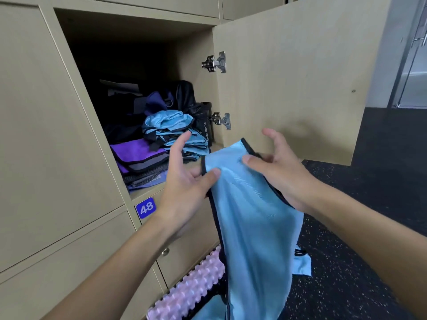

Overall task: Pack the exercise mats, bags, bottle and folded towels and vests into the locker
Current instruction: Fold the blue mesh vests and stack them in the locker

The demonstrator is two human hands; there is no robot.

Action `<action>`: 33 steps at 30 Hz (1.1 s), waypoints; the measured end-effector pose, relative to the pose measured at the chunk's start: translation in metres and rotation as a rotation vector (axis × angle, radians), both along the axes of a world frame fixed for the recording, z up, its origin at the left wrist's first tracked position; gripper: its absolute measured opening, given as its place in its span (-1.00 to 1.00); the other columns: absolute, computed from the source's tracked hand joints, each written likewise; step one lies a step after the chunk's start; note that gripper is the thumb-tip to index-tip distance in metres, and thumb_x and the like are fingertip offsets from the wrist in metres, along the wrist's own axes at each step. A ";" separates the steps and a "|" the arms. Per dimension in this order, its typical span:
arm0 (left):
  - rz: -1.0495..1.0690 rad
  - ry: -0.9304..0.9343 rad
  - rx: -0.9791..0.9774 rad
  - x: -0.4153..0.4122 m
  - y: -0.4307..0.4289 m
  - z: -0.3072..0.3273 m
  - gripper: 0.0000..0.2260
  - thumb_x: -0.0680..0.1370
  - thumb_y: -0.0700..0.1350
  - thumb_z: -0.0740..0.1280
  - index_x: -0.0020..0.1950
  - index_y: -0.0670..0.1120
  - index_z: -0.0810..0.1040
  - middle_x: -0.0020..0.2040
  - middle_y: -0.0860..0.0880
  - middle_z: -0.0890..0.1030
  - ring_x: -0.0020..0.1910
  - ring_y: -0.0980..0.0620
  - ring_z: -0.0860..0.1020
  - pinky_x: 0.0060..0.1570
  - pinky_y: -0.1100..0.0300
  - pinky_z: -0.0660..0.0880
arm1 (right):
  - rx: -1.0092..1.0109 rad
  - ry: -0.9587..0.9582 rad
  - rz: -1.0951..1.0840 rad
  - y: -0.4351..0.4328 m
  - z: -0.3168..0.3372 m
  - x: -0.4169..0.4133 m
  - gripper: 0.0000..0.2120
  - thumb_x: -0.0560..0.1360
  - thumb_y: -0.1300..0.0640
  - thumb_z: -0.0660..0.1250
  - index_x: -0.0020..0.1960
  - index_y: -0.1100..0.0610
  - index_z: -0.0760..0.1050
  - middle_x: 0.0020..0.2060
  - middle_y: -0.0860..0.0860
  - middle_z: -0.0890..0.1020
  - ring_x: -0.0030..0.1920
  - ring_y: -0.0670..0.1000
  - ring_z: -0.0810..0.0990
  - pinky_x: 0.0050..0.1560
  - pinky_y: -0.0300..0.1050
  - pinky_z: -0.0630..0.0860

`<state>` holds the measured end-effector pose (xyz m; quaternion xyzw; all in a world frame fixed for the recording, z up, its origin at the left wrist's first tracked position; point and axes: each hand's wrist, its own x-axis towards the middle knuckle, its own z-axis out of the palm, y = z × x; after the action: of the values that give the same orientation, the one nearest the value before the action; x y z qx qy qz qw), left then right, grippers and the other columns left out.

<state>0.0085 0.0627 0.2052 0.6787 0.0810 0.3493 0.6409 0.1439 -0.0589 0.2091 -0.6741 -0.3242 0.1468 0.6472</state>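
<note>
The light blue vest [251, 204] hangs with its long axis upright, its top edge up at the hands and its lower end trailing down toward the floor; it is thin, slightly shiny cloth edged in dark trim, unfolded. The left hand [184, 181] pinches its upper left corner under the thumb, the other fingers loose; the right hand [277, 172] pinches the upper right edge likewise. It is held just in front of the open locker [191, 49], near the folded vests [175, 128], purple towels [138, 155] and black bottle [204, 125] inside.
</note>
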 end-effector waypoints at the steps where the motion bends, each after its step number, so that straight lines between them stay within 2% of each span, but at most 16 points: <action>1: 0.038 -0.048 -0.002 0.000 0.001 0.003 -0.38 0.59 -0.37 0.29 0.45 0.20 0.20 0.01 -0.22 0.70 -0.03 -0.10 0.65 0.17 -0.12 0.54 | -0.073 -0.015 0.079 -0.001 -0.001 0.001 -0.14 0.28 -0.09 0.54 0.40 -0.36 0.13 0.03 0.13 0.66 0.02 0.13 0.67 0.17 0.12 0.55; 2: 0.072 -0.086 -0.008 0.001 0.003 0.004 -0.42 0.60 -0.36 0.28 0.43 0.19 0.23 0.02 -0.23 0.69 -0.02 -0.11 0.63 0.19 -0.15 0.51 | -0.137 -0.033 0.167 -0.002 -0.004 0.001 -0.09 0.28 -0.04 0.56 0.42 -0.39 0.09 0.02 0.15 0.67 0.01 0.15 0.68 0.19 0.12 0.54; 4: 0.084 -0.115 -0.014 0.000 0.007 0.001 -0.44 0.60 -0.31 0.31 0.42 0.20 0.23 0.10 -0.14 0.69 0.04 -0.05 0.64 0.18 -0.05 0.55 | -0.171 -0.086 0.267 -0.003 -0.007 -0.001 -0.13 0.40 0.18 0.51 0.44 -0.37 0.10 -0.19 0.11 0.70 -0.18 0.10 0.65 0.08 0.01 0.55; 7: -0.012 0.029 0.120 -0.003 0.010 -0.014 -0.25 0.51 -0.19 0.47 0.50 0.29 0.14 0.29 0.46 0.46 0.28 0.32 0.49 0.22 0.22 0.49 | -0.026 -0.094 0.180 -0.002 -0.004 -0.002 -0.30 0.50 0.31 0.39 0.41 -0.26 0.21 -0.44 0.00 0.56 -0.34 0.02 0.46 -0.16 -0.16 0.42; 9: -0.092 0.105 0.210 -0.005 0.007 -0.025 -0.16 0.45 -0.18 0.53 0.51 0.34 0.14 0.29 0.63 0.26 0.40 0.40 0.30 0.34 0.23 0.38 | 0.040 -0.070 0.106 0.000 -0.002 -0.001 -0.36 0.52 0.30 0.36 0.38 -0.26 0.26 -0.44 -0.01 0.52 -0.32 0.01 0.42 -0.16 -0.13 0.40; 11: -0.117 0.079 0.209 -0.004 0.007 -0.028 -0.22 0.47 -0.27 0.50 0.49 0.30 0.22 0.32 0.56 0.30 0.36 0.40 0.35 0.28 0.27 0.42 | 0.055 -0.040 0.086 0.000 -0.002 0.001 -0.40 0.53 0.28 0.36 0.37 -0.25 0.29 -0.37 0.03 0.55 -0.28 0.03 0.48 -0.07 -0.05 0.47; 13: -0.082 0.035 0.200 -0.001 0.010 -0.024 -0.39 0.49 -0.30 0.46 0.38 0.23 0.40 0.33 0.32 0.45 0.32 0.19 0.48 0.26 0.12 0.49 | 0.013 -0.032 0.129 -0.005 -0.002 0.003 -0.39 0.52 0.25 0.39 0.38 -0.24 0.28 -0.27 0.08 0.61 -0.20 0.06 0.58 0.06 0.01 0.53; 15: 0.002 -0.011 0.182 0.001 0.013 -0.020 -0.68 0.46 -0.24 0.46 0.12 0.10 0.57 0.12 0.05 0.60 0.06 -0.03 0.56 0.17 -0.08 0.52 | -0.092 -0.030 0.251 -0.010 -0.002 0.005 -0.29 0.47 0.26 0.44 0.41 -0.26 0.22 -0.15 0.12 0.69 -0.09 0.11 0.68 0.13 0.07 0.58; 17: 0.086 -0.040 0.122 0.001 0.015 -0.018 -0.82 0.49 -0.28 0.45 -0.07 0.00 0.59 -0.11 -0.01 0.58 -0.14 -0.03 0.49 -0.02 -0.03 0.47 | -0.195 -0.049 0.362 -0.014 -0.003 0.004 -0.22 0.44 0.32 0.46 0.42 -0.29 0.20 -0.15 0.20 0.70 -0.07 0.18 0.70 0.12 0.11 0.59; 19: 0.113 -0.032 0.054 0.001 0.016 -0.018 -0.83 0.52 -0.33 0.42 -0.06 -0.05 0.58 -0.13 -0.03 0.59 -0.15 -0.03 0.50 -0.07 0.03 0.48 | -0.174 -0.055 0.344 -0.014 -0.002 0.004 -0.31 0.45 0.36 0.44 0.35 -0.22 0.31 -0.13 0.28 0.68 -0.10 0.26 0.68 0.08 0.16 0.59; 21: -0.019 0.055 0.022 -0.004 0.012 -0.020 -0.69 0.50 -0.34 0.43 0.14 -0.02 0.55 -0.02 -0.04 0.66 -0.07 -0.03 0.59 -0.01 0.10 0.58 | -0.055 -0.008 0.269 -0.011 -0.002 0.006 -0.53 0.47 0.39 0.39 0.20 -0.08 0.42 -0.17 0.27 0.65 -0.22 0.23 0.57 -0.06 0.10 0.51; 23: -0.149 0.192 0.068 -0.008 0.006 -0.026 -0.49 0.46 -0.37 0.45 0.26 0.11 0.46 0.09 -0.06 0.67 0.00 -0.02 0.64 0.10 0.03 0.60 | 0.011 -0.006 0.203 -0.009 -0.003 0.010 -0.73 0.49 0.36 0.39 0.04 0.03 0.47 -0.23 0.23 0.57 -0.23 0.14 0.42 -0.14 0.05 0.33; 26: -0.103 0.174 0.085 -0.006 0.003 -0.026 -0.48 0.46 -0.41 0.43 0.21 0.13 0.47 0.07 -0.16 0.67 -0.03 -0.09 0.64 0.10 -0.11 0.59 | 0.029 -0.065 0.152 -0.011 -0.003 0.014 -0.86 0.44 0.23 0.46 -0.10 0.03 0.55 -0.24 0.20 0.50 -0.22 0.11 0.37 -0.15 0.11 0.28; 28: 0.024 0.071 0.054 -0.001 0.007 -0.016 -0.53 0.45 -0.41 0.44 0.17 0.07 0.49 -0.04 -0.20 0.67 -0.11 -0.11 0.62 0.02 -0.11 0.59 | -0.009 -0.011 0.186 -0.014 -0.002 0.017 -0.71 0.41 0.17 0.51 0.06 -0.08 0.55 -0.16 0.26 0.57 -0.17 0.09 0.52 -0.04 0.07 0.44; 30: 0.111 -0.025 0.002 0.001 0.012 -0.009 -0.58 0.45 -0.41 0.45 0.14 0.03 0.49 -0.12 -0.06 0.67 -0.13 -0.04 0.62 0.01 -0.05 0.59 | -0.130 0.012 0.287 -0.017 -0.002 0.014 -0.43 0.40 0.20 0.52 0.27 -0.23 0.43 -0.17 0.20 0.57 -0.17 0.04 0.60 -0.02 -0.06 0.51; 33: 0.034 0.074 -0.001 -0.003 0.011 -0.019 -0.52 0.46 -0.34 0.47 0.24 0.10 0.45 0.03 -0.02 0.68 -0.04 -0.02 0.66 0.07 -0.03 0.61 | -0.062 0.057 0.219 -0.010 -0.004 0.009 -0.33 0.43 0.34 0.45 0.36 -0.19 0.35 -0.27 0.09 0.60 -0.24 0.00 0.61 -0.07 -0.08 0.54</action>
<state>0.0054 0.0741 0.1866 0.6895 0.1163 0.3346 0.6318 0.1533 -0.0693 0.2054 -0.6500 -0.3728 0.2456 0.6150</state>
